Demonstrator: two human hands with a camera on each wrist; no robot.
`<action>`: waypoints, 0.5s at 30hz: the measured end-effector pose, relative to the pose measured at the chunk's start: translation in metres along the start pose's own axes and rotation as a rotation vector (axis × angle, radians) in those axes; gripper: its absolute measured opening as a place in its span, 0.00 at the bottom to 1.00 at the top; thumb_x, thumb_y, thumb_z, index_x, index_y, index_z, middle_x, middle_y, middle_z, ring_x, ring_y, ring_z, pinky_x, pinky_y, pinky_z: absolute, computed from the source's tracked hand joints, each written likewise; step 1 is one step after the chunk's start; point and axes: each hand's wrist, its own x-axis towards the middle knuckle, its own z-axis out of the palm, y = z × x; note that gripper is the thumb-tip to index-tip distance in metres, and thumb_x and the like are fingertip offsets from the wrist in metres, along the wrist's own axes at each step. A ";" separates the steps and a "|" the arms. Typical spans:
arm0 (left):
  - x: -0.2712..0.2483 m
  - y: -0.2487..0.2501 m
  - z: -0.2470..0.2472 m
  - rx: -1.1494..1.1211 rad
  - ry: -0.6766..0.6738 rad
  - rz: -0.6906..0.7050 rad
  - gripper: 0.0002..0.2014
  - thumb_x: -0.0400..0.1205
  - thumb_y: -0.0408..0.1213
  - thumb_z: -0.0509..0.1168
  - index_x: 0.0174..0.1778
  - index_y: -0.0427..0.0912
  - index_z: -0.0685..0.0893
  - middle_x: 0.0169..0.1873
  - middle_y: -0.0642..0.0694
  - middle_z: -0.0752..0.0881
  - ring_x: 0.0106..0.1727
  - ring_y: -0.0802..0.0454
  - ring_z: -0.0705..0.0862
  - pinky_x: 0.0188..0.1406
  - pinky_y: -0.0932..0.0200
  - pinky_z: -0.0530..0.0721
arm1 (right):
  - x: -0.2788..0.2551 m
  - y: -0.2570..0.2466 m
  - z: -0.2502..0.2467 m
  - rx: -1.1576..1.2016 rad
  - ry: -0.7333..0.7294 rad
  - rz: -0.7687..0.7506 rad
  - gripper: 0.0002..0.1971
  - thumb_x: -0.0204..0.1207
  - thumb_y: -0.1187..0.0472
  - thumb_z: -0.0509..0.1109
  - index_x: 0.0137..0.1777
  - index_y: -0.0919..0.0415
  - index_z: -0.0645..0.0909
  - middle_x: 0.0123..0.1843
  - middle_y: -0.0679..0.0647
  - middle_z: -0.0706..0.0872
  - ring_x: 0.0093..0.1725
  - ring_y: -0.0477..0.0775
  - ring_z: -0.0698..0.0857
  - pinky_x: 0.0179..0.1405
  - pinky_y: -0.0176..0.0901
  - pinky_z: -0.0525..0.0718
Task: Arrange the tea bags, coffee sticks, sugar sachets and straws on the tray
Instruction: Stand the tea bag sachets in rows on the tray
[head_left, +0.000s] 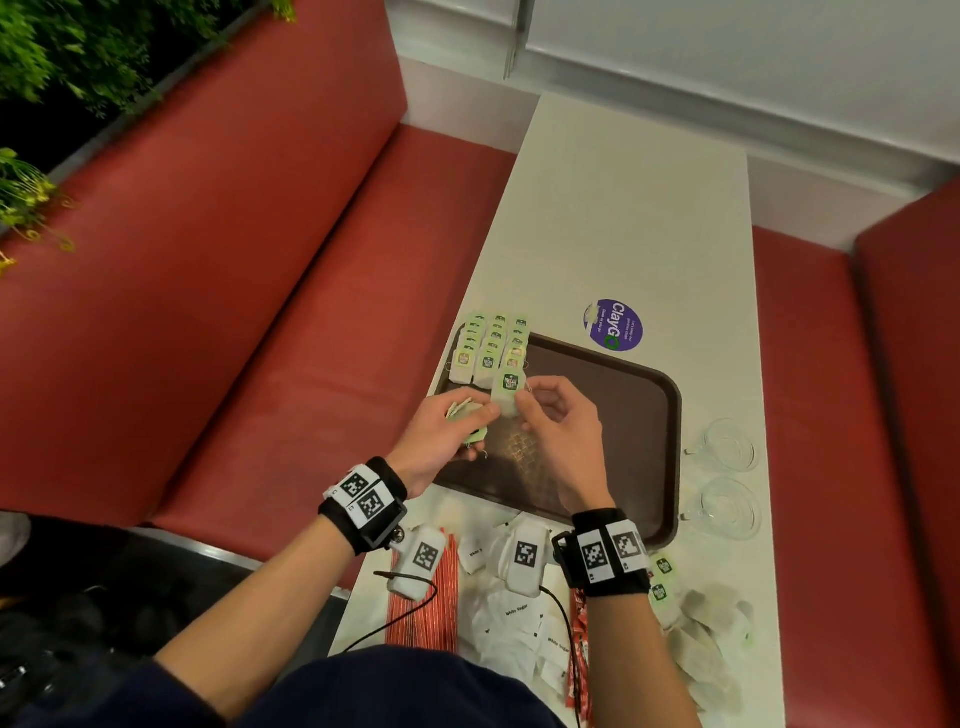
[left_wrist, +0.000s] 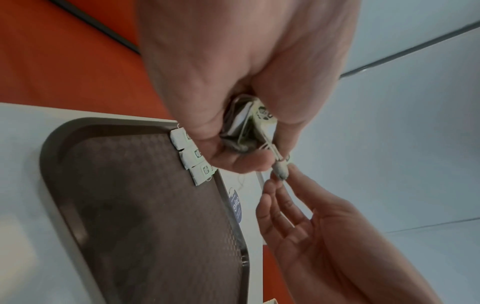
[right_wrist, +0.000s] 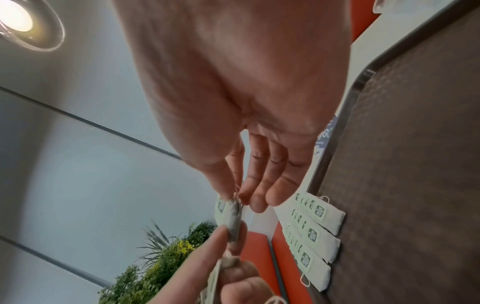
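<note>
Red booth benches (head_left: 270, 291) flank the narrow white table (head_left: 634, 218) I work at; green plants (head_left: 62, 57) sit behind the left bench, and a ceiling lamp (right_wrist: 15, 17) shows in the right wrist view.

Brown tray (head_left: 639, 415), near the middle of the table: three overlapping rows of tea bags (head_left: 491, 345) fill its far left corner, green tags up; the tag print is too small for me to read.

Two clear glass cups (head_left: 727, 475) stand by the table's right edge, just beside the tray.

Near edge of the table, from left to right: red striped straws (head_left: 434, 618), white sugar sachets (head_left: 519, 623) printed "White Sugar", red coffee sticks (head_left: 577, 654), then a loose heap of tea bags (head_left: 701, 634).

Purple round sticker (head_left: 615, 325) beyond the tray's far edge, reading "ClayGo".

My left hand (head_left: 447, 434) is curled around a small bunch of tea bags (left_wrist: 246, 125) over the tray's left edge.

My right hand (head_left: 558, 421) pinches one tea bag (head_left: 508, 395) between thumb and forefinger, other fingers loosely spread; my left thumb and forefinger touch its lower end. It hangs above the tray, just near of the rows.
</note>
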 end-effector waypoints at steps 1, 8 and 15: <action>0.001 -0.001 0.001 0.016 0.011 0.006 0.07 0.89 0.40 0.75 0.59 0.42 0.92 0.39 0.52 0.89 0.35 0.51 0.84 0.32 0.57 0.82 | 0.000 0.003 0.000 -0.001 0.006 0.025 0.05 0.85 0.58 0.80 0.58 0.51 0.91 0.51 0.51 0.96 0.51 0.57 0.95 0.54 0.57 0.95; 0.011 -0.009 0.001 0.057 0.098 -0.041 0.06 0.89 0.41 0.75 0.58 0.46 0.93 0.44 0.46 0.88 0.37 0.51 0.86 0.37 0.56 0.86 | 0.023 0.026 -0.002 -0.027 0.072 0.102 0.01 0.85 0.54 0.80 0.53 0.48 0.91 0.45 0.54 0.95 0.41 0.52 0.91 0.51 0.57 0.92; 0.014 -0.013 -0.009 -0.052 0.166 -0.104 0.09 0.90 0.39 0.73 0.62 0.39 0.90 0.44 0.41 0.85 0.36 0.50 0.86 0.40 0.55 0.89 | 0.070 0.065 0.008 -0.236 0.194 0.181 0.02 0.84 0.55 0.78 0.52 0.48 0.88 0.44 0.50 0.95 0.48 0.53 0.94 0.56 0.53 0.92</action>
